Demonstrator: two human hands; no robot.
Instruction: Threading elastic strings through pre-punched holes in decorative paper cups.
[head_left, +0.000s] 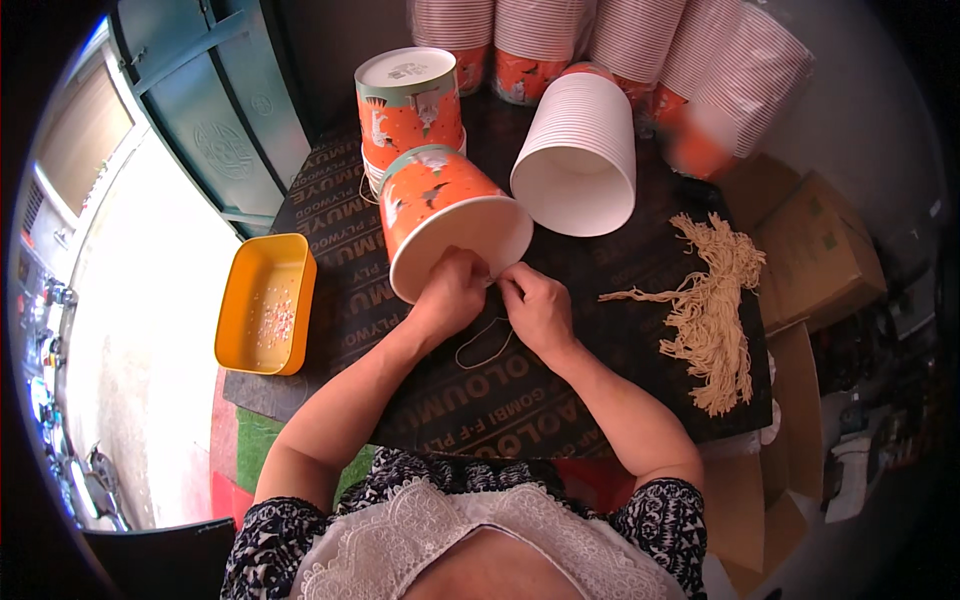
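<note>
An orange paper bucket [435, 205] with a green base band and animal figures lies tilted, its white mouth facing me. My left hand [455, 292] is at the mouth, its fingers closed just inside the rim; what they grip is hidden. My right hand [540, 308] is closed in a pinch at the lower right of the rim, close to the left fingertips. A thin pale string [484, 362] loops down onto the table beneath my hands, its upper end running up to the right fingers.
Behind stands an upside-down orange bucket stack [412, 125]; right of it lies a white nested bucket stack [580, 160]. Wrapped bucket stacks [545, 45] line the back. A yellow tray [230, 310] with small pieces sits left, a cream string bundle [715, 310] right, on the black plywood table [340, 375].
</note>
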